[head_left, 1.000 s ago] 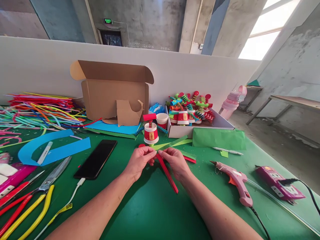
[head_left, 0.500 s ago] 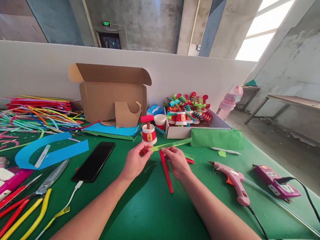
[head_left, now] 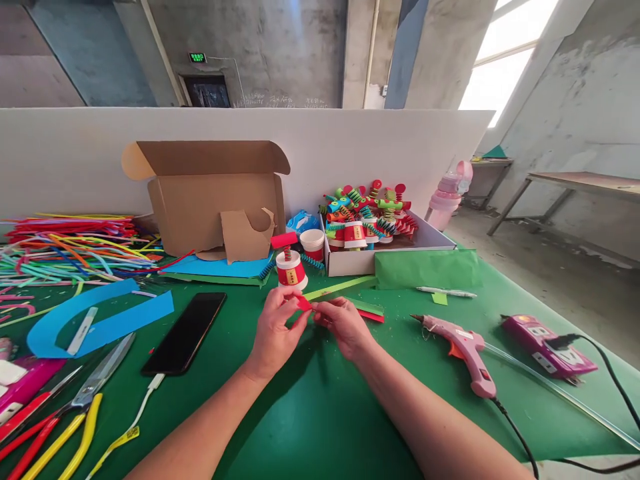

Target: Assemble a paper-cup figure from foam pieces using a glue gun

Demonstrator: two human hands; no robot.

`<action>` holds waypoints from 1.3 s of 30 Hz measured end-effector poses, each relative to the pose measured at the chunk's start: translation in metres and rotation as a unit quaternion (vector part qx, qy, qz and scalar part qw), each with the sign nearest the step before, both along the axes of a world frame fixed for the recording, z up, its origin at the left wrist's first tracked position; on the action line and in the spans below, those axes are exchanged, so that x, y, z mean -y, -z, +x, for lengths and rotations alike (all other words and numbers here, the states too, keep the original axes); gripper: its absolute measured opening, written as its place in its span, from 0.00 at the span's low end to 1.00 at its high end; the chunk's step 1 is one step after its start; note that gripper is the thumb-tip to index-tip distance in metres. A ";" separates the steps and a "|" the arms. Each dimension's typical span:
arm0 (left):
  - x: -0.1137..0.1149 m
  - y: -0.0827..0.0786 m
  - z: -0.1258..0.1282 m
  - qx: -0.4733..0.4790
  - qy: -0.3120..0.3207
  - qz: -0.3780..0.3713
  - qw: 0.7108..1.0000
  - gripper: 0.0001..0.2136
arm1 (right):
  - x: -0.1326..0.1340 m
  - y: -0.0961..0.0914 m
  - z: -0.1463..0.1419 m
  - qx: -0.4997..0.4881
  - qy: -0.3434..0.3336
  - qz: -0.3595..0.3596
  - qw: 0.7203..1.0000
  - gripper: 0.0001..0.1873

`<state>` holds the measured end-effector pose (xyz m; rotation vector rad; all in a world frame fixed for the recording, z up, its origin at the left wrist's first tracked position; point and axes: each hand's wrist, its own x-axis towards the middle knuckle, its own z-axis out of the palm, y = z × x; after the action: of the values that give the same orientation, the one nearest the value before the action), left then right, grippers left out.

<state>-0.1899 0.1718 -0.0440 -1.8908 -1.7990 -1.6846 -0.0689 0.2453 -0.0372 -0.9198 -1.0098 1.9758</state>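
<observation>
My left hand [head_left: 280,327] pinches a red paper strip [head_left: 303,303], which now shows only as a short bit between the fingertips. My right hand [head_left: 347,327] meets it from the other side, thumb and finger pressed together at the red paper's edge. From behind the fingers a light green paper strip [head_left: 345,287] runs out to the right. More strips, one green [head_left: 371,307] and one red [head_left: 373,317], lie just past my right hand. Beyond my left hand stands an upturned red and white paper cup [head_left: 291,272] with a red paper roll [head_left: 284,240] on a small folded spring.
At the right lie a pink glue gun [head_left: 465,350] and a purple power strip [head_left: 547,347]. A black phone [head_left: 185,333], scissors [head_left: 100,380] and pipe cleaners [head_left: 75,247] are at the left. Behind stand a cardboard box [head_left: 215,200] and a white box [head_left: 390,260] of paper figures.
The red strip, which hung down toward me by my right hand, is now folded up between the fingertips. The green strip still points away to the right. My view has shifted slightly.
</observation>
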 end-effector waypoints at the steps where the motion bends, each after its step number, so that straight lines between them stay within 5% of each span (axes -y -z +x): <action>1: -0.001 0.001 0.000 0.055 0.004 -0.011 0.998 0.02 | 0.000 0.000 0.000 0.006 -0.001 0.002 1.000 0.10; 6: -0.006 0.004 -0.002 0.294 0.047 -0.091 0.950 0.07 | -0.002 0.000 0.001 0.036 -0.013 0.052 0.998 0.06; 11: -0.006 -0.005 0.001 0.406 0.068 -0.134 0.902 0.13 | -0.002 -0.003 0.004 0.061 -0.026 0.116 0.991 0.06; 20: -0.005 -0.007 0.001 0.466 0.084 -0.136 0.870 0.13 | 0.000 -0.006 0.004 0.043 -0.077 0.124 0.988 0.05; 30: -0.006 -0.006 0.004 0.484 0.061 -0.112 0.866 0.13 | 0.007 0.003 -0.004 0.021 -0.041 0.131 0.990 0.19; 39: -0.004 -0.012 -0.002 0.498 0.073 -0.187 0.844 0.15 | -0.003 -0.004 0.000 0.065 -0.081 0.184 0.977 0.18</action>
<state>-0.1924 0.1757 -0.0318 -1.2861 -2.4645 -2.9091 -0.0686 0.2478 -0.0334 -0.7847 -1.5073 1.7875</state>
